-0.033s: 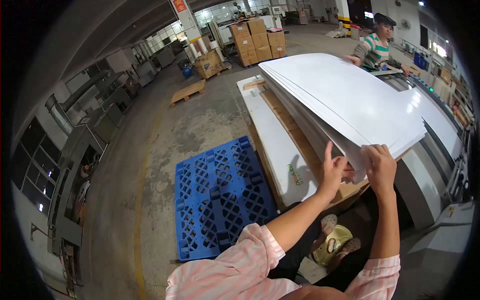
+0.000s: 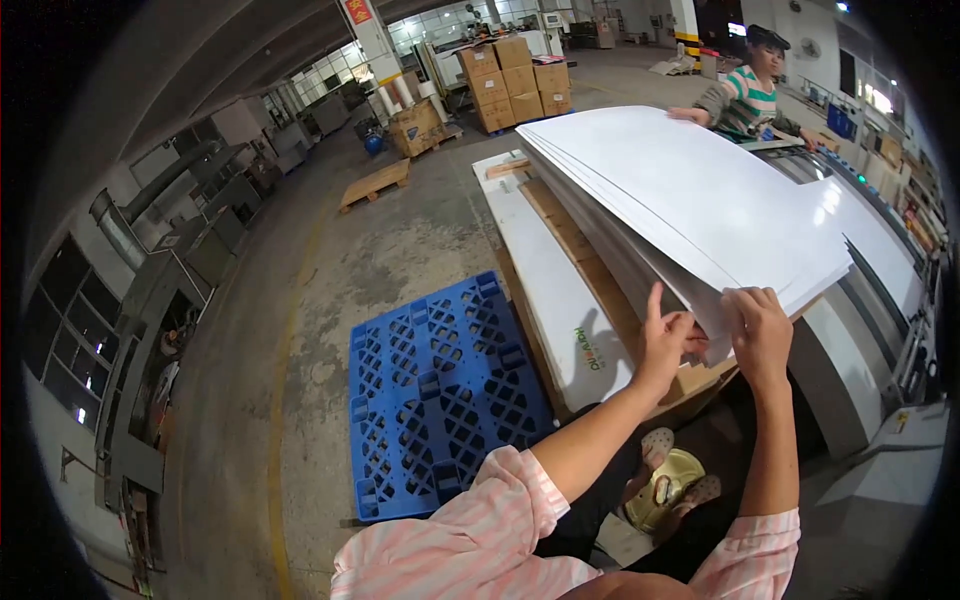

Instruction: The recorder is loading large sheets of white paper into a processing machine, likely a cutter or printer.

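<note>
A stack of large, glossy white sheets (image 2: pixel 690 190) lies in front of me on the right, its near end lifted and curving upward. My right hand (image 2: pixel 762 335) is closed on the near edge of the top sheets, fingers over it. Beside it, my left hand (image 2: pixel 668 345) has its index finger stretched up and the fingers apart, close to the lifted edge. Its other fingertips are partly hidden beside the sheets, so contact cannot be made out. Below the stack are brown cardboard (image 2: pixel 565 225) and a long white package (image 2: pixel 560 290).
A blue plastic pallet (image 2: pixel 440 395) lies on the floor at my left. To the right stands a long machine (image 2: pixel 850 360). Across the stack, a co-worker in a striped top (image 2: pixel 755 100) has a hand at the far edge. Cartons (image 2: pixel 515 85) and a wooden pallet (image 2: pixel 375 184) are farther off.
The co-worker's hand has shifted slightly left along the far edge of the sheets. My own hands and the sheets look almost unmoved.
</note>
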Demonstrator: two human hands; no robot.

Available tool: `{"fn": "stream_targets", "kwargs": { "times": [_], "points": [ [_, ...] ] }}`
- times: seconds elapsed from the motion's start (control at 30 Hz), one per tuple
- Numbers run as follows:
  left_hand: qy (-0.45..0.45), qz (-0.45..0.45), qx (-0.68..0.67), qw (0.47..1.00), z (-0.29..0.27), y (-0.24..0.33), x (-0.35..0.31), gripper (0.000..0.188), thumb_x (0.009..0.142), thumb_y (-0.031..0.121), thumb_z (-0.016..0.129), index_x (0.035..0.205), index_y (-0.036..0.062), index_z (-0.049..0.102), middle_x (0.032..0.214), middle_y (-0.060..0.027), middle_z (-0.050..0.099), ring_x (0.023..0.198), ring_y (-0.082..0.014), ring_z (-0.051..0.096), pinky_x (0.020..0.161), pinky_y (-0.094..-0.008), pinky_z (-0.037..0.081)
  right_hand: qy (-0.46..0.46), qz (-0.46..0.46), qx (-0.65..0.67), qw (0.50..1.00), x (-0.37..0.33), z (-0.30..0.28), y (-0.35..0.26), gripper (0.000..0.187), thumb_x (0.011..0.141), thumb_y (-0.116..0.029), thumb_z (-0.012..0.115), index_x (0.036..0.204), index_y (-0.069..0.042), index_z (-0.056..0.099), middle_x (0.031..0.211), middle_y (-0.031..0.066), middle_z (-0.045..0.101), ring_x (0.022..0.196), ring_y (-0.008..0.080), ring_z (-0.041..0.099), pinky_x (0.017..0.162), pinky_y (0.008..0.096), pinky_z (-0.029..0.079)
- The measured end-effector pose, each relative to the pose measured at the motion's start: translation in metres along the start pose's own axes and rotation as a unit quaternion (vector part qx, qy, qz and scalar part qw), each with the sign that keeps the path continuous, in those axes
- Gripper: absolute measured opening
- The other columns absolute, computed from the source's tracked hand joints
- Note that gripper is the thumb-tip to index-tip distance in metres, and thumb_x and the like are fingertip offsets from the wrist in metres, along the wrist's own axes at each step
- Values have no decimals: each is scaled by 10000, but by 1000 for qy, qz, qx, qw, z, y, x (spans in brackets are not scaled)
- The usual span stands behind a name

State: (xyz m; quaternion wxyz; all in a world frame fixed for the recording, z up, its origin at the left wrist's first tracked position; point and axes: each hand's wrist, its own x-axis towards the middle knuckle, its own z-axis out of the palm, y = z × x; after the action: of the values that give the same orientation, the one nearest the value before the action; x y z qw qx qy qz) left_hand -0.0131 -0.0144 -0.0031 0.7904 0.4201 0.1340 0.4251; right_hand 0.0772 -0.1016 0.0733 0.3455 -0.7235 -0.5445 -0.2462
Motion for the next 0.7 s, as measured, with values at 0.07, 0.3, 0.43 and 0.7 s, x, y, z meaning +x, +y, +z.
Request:
{"fn": "stream_targets", "kwargs": {
  "times": [0.07, 0.3, 0.43, 0.7],
  "points": [
    [14, -36, 24, 999, -1, 1, 2, 698, 850, 70, 531, 1383, 14, 83, 936, -132, 533, 751, -188, 588, 638, -310, 530, 6, -12, 7, 1000, -2, 5, 4, 93, 756, -123, 618, 827, -69, 644, 765, 50, 608, 742, 242, 547, 635, 345, 458],
    [21, -25, 13, 999, -13, 5, 13, 629, 849, 50, 524, 1354, -37, 159, 912, -122, 550, 750, -180, 588, 631, -293, 528, 4, -26, 1, 1000, 0, 14, 5, 140, 788, -172, 614, 899, -95, 652, 844, 33, 629, 782, 226, 562, 639, 330, 471],
    [17, -12, 18, 1000, -6, 1, 15, 616, 846, 52, 535, 1340, -27, 177, 883, -104, 545, 722, -162, 565, 611, -286, 517, 25, -13, -15, 999, 0, 5, 12, 123, 757, -165, 625, 872, -124, 639, 817, 25, 620, 760, 222, 546, 633, 331, 456],
    [-18, 32, 202, 979, -34, -7, 23, 280, 876, 249, 538, 1008, 3, 520, 863, -74, 514, 788, -165, 525, 645, -297, 511, -116, 53, 36, 991, 1, 37, 29, 196, 561, -159, 655, 751, -125, 615, 807, 71, 588, 844, 277, 554, 711, 390, 469]
  ]
}}
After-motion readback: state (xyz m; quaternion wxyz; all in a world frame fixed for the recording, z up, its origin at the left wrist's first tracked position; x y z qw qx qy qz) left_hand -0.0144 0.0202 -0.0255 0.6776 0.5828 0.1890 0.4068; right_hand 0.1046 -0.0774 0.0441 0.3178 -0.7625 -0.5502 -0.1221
